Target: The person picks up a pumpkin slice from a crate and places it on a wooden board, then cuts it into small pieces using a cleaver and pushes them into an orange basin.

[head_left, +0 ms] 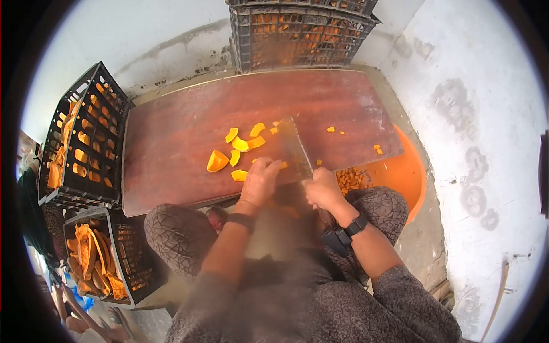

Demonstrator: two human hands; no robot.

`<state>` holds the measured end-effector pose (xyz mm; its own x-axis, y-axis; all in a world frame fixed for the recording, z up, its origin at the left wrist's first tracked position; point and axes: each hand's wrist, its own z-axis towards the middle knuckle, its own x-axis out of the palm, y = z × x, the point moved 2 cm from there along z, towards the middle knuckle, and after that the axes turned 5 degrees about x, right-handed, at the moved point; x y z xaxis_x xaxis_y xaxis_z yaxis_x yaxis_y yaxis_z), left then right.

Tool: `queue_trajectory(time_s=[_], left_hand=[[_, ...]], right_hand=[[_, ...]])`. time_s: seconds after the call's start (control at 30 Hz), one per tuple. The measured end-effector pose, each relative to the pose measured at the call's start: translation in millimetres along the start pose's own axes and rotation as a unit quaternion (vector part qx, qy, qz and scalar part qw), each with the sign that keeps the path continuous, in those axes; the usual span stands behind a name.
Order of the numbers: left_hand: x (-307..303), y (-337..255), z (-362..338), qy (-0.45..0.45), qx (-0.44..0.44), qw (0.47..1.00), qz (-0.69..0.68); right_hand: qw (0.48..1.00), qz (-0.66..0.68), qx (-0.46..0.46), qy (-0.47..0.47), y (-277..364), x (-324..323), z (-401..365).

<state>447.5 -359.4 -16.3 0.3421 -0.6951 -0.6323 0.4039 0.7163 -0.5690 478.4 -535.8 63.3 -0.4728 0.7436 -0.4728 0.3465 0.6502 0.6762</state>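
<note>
Pale, scuffed walls close in around a reddish-brown desk (189,103), and black crates (303,37) filled with orange pieces stand stacked at its far edge. Over on the left, one slotted crate (86,137) shows more orange chunks through its side, with a lower crate (108,257) beside the desk, full of long curved orange strips (94,257).

Now to the action at the near edge! Right hand (325,190) is clamped round the handle of a large knife (299,143), the blade slanting away across the desk. Left hand (260,178) is just to the left of that blade, fingers bent and bunched by a small orange piece (283,164); whether they pinch it, I cannot tell. The two hands are apart, the blade's near end between them.

Left of the knife, curved orange slices (240,144) lie in a loose cluster, a thicker orange wedge (217,161) at its left side. Across the blade, little orange cubes (377,150) are scattered on the right of the desk, and below that edge sits an orange tub (416,171) with a heap of small cubes (350,180) inside.
</note>
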Motion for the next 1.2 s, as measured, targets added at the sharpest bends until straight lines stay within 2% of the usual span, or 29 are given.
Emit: queue_trajectory(time_s=[0.07,0.2,0.27,0.33,0.47,0.53,0.57,0.7,0.77,0.93,1.07,1.13,1.2], left_hand=[[1.9,-0.3,1.4,-0.004,-0.017,1.0,0.02],[9.2,0.9,3.3,-0.036,0.001,0.999,0.023],[10.6,-0.2,4.2,-0.029,-0.023,0.999,0.018],[11.3,-0.3,4.4,-0.029,-0.024,0.999,0.019],[11.8,1.5,4.2,-0.019,-0.017,0.999,0.019],[12.0,1.6,3.6,-0.021,-0.019,0.999,0.021],[12.2,1.5,3.7,-0.022,-0.019,0.999,0.024],[12.4,2.6,3.8,-0.025,-0.017,0.999,0.022],[11.8,2.3,4.8,0.003,-0.01,1.0,0.018],[9.2,0.3,4.9,0.011,-0.011,1.0,0.017],[8.2,-0.9,4.1,0.007,0.004,1.0,0.017],[9.7,1.9,3.8,0.006,0.003,1.0,0.015],[11.6,3.0,3.9,0.006,0.002,1.0,0.012]], right_hand=[[1.0,-0.002,0.012,-0.02,-5.5,-2.3,-2.9],[0.999,-0.003,-0.041,-0.013,-5.9,-7.0,-10.5],[0.999,0.0,-0.051,-0.009,-13.9,-3.9,-10.3],[0.987,-0.077,-0.127,-0.059,-18.9,0.6,-6.5],[0.982,-0.128,-0.122,-0.064,-13.6,-1.7,-16.0],[0.967,-0.167,-0.179,-0.071,-14.9,-1.1,-17.4],[0.967,-0.168,-0.179,-0.07,-14.4,-1.0,-18.4],[0.969,-0.176,-0.163,-0.055,-12.4,0.5,-22.8],[0.969,-0.18,-0.161,-0.046,-9.7,0.1,-23.9],[0.985,-0.153,-0.083,0.005,-5.8,0.8,-25.9],[0.984,-0.161,-0.074,0.006,-5.2,1.8,-22.2],[0.992,-0.118,0.008,0.049,8.5,-1.4,-27.6],[0.991,-0.119,0.02,0.055,8.9,-1.8,-20.9]])
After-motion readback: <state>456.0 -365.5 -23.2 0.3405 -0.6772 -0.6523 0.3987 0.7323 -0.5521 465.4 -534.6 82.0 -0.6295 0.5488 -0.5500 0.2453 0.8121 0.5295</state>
